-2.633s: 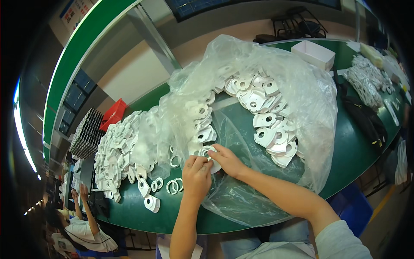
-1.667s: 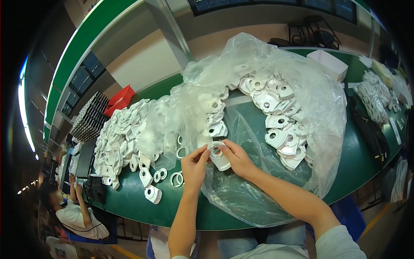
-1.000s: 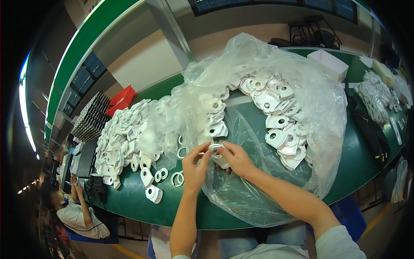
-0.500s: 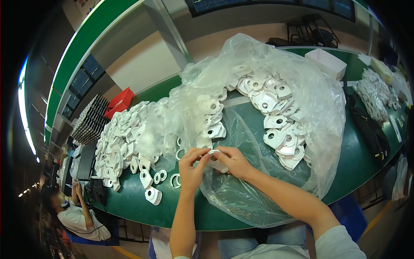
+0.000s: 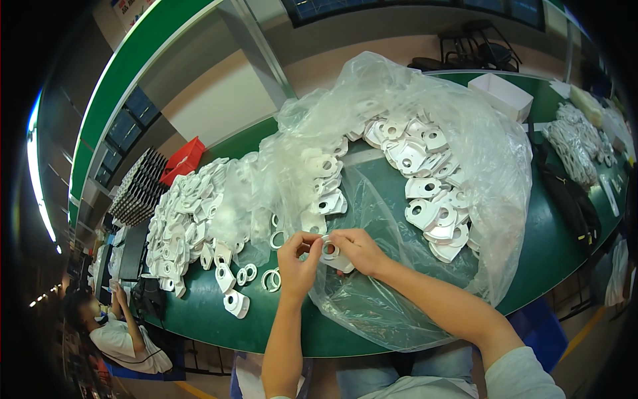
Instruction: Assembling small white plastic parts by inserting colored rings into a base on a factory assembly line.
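A white plastic part with a round hole (image 5: pixel 339 261) is held between my two hands over the near side of the table. My left hand (image 5: pixel 298 263) pinches its left edge, thumb and fingertips near the hole. My right hand (image 5: pixel 360 251) grips its upper right side. Whether a separate ring sits in the hole is too small to tell. Left of my left hand lie several loose white rings (image 5: pixel 270 280). Farther left is a white part (image 5: pixel 236 303) like the held one, near a large heap of finished-looking white parts (image 5: pixel 183 229).
A clear plastic bag (image 5: pixel 495 199) spreads over the green table (image 5: pixel 296 332), with many white parts (image 5: pixel 428 209) inside. A red bin (image 5: pixel 183 159) and stacked dark trays (image 5: pixel 139 186) stand far left, a white box (image 5: pixel 502 96) far right. Another person (image 5: pixel 126 339) sits at left.
The held part has tilted, so its face and hole now show more between my hands. My fingers have shifted slightly around it.
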A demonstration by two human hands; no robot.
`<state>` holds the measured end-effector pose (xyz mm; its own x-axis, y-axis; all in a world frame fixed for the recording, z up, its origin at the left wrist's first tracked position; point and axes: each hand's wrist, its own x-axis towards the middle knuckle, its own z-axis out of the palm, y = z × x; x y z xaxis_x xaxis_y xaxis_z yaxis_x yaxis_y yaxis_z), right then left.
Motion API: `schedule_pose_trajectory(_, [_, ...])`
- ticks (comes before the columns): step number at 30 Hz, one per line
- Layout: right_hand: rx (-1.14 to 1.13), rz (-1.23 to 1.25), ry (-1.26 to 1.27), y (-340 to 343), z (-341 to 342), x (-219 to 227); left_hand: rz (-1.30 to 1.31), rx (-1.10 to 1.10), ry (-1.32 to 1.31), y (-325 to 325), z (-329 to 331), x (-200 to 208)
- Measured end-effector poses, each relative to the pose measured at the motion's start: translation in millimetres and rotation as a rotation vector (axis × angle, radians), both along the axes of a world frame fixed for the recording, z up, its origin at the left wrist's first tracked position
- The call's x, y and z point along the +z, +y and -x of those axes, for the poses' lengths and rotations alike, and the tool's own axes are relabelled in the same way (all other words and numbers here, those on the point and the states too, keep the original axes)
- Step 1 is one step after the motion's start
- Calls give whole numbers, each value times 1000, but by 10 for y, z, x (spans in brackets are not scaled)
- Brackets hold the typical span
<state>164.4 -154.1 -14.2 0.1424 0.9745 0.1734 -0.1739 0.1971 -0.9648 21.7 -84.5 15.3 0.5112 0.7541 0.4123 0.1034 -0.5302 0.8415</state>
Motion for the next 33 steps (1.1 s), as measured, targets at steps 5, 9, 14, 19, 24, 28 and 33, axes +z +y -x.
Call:
schedule_pose_trajectory(5, [-132,-79,-249,-17,11,-1,-103,0,25,14,3,115])
schedule_pose_trajectory(9, [-491,-357,-625,-95,3,101,-376,-28,9,-39,-12,168])
schedule_pose_trajectory(14, [-641,-551,-798,-104,-24,159,-531,22,11,-111,-8,191])
schedule_pose_trajectory(19, [-710,-691,-908,-119,-54,203,-830,22,16,-142,-14,240])
schedule_pose_trajectory(24, [-700,-707,-923,-135,-72,212,-832,23,-11,-169,-25,244])
schedule_pose_trajectory(28, [-665,-700,-853,-117,-59,191,-812,29,-4,-150,-13,219])
schedule_pose_trajectory(33, [-255,-213,-439,7,-104,-49,-78,-7,-12,-10,-9,-7])
